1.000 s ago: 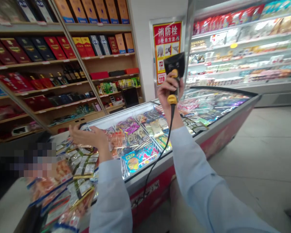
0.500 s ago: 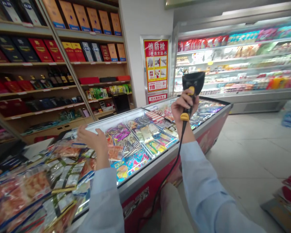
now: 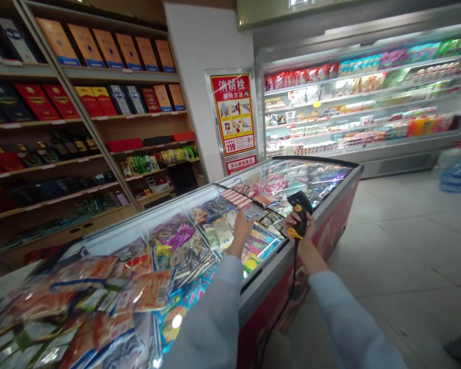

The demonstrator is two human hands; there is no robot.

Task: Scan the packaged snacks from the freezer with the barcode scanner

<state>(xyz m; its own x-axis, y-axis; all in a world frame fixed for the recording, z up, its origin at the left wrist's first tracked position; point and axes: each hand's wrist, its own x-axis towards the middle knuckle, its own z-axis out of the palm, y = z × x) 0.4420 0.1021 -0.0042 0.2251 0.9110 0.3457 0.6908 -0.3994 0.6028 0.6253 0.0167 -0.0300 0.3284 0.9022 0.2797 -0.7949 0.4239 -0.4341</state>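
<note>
My right hand (image 3: 306, 233) is wrapped around the grip of a black and yellow barcode scanner (image 3: 300, 205), held low over the near rim of the chest freezer (image 3: 211, 188). A dark cord runs down from its handle. My left hand (image 3: 243, 229) is over the freezer's middle with thumb apart and nothing visible in it; the fingertips are partly hidden. Close to it are a pale food packet (image 3: 223, 231) and some black and gold packets (image 3: 271, 219) by the lid's dark edge. Packaged reddish food (image 3: 151, 291) lies heaped at the freezer's left end.
Wooden shelves (image 3: 134, 77) with boxes and bottles stand at the left. A red and yellow fire hydrant sign (image 3: 233, 115) hangs on the wall. Behind the freezer is a lit refrigerated display (image 3: 353, 92). Wrapped water bottles (image 3: 459, 171) stand on the floor at right.
My left hand has moved right, from beside the heaped packets to the freezer's middle. My right hand has lowered the scanner toward the freezer rim. The view has shifted slightly right.
</note>
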